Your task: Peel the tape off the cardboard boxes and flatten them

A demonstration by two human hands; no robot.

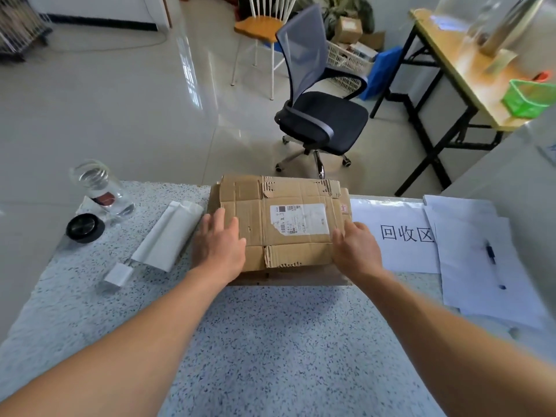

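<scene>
A flattened brown cardboard box (279,218) lies on top of other flattened cardboard at the far middle of the speckled table (270,341). A white shipping label (301,219) faces up on it, and torn corrugated patches show along its edges. My left hand (218,245) lies flat on the box's left part with straight fingers. My right hand (356,246) rests against its right edge, fingers over the side, their tips hidden.
A glass jar (99,188), its black lid (85,227), a white folded packet (168,234) and a small white item (118,276) sit left of the box. Papers with printed characters (406,233) and a pen (492,254) lie to the right. An office chair (319,109) stands beyond the table.
</scene>
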